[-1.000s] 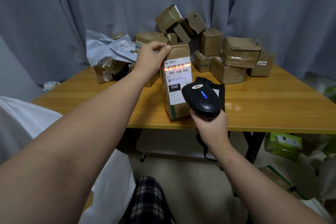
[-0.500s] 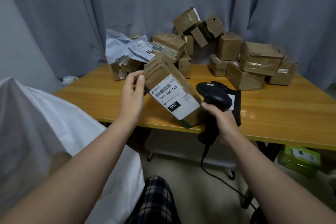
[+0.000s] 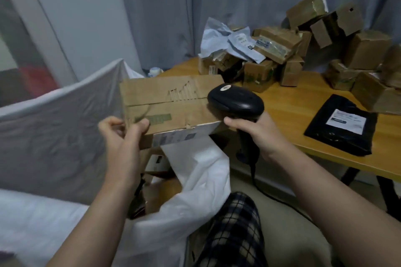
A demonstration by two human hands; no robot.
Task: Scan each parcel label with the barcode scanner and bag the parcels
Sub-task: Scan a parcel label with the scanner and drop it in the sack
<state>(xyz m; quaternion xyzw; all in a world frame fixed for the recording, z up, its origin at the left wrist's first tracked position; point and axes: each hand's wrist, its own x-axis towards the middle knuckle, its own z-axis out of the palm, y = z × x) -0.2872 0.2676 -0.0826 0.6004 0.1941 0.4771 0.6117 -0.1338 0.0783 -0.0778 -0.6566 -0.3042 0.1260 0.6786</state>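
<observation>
Grey curtains [image 3: 238, 6] hang behind a wooden table [image 3: 299, 102], and a big white bag [image 3: 54, 136] stands open off the table's left end, its far wall raised high. A pile of cardboard parcels [image 3: 277, 43] crowds the table's back edge. A black mailer [image 3: 338, 134] with a white label lies near the front edge.

The box [image 3: 169, 104] in hand is off the table altogether. It is held in the air past the table's left front corner, right above the mouth of the bag. Its long side runs left to right, about level. The open bag, with what look like other parcels [image 3: 160, 193] inside, lies straight below it, so the drop looks short and downward.

The box is plain brown card, with torn tape across the top and a faded green mark. A white label [image 3: 173, 136] faces down and toward the person, too blurred to read.

The left hand [image 3: 123, 134] is the nearer one and carries the box, with fingers and thumb curled round its left end. The right hand [image 3: 260, 134] is wrapped round the handle of the black scanner [image 3: 235, 98]. The scanner's head sits by the box's right end. Whether the two touch is hard to tell.
</observation>
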